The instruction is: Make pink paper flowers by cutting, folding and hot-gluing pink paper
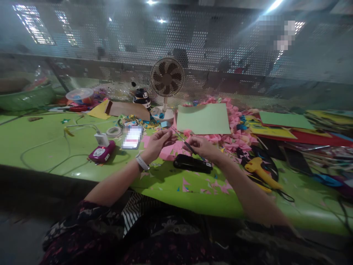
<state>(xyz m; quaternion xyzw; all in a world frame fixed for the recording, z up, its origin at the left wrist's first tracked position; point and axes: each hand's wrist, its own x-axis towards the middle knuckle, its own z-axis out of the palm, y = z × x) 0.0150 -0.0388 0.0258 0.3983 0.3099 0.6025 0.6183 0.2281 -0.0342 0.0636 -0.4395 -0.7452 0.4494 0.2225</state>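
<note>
the slim metal tool (182, 140) is silver and black, the long stapler (190, 164) black, the smooth desk (44, 136) lime green, the small paper pieces (234, 112) pink, the striped cloth (131, 209) black and white.

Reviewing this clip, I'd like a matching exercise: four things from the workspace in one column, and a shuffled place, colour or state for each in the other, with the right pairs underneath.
Column one:
1. Slim tool
2. Stapler
3. Glue gun
4. Fan

Column two:
A. Yellow, lying towards the right side of the table
B. Upright at the back of the table
C. Held in the right hand
D. Black, lying near the table's front edge

Right pairs: 1-C, 2-D, 3-A, 4-B
</note>
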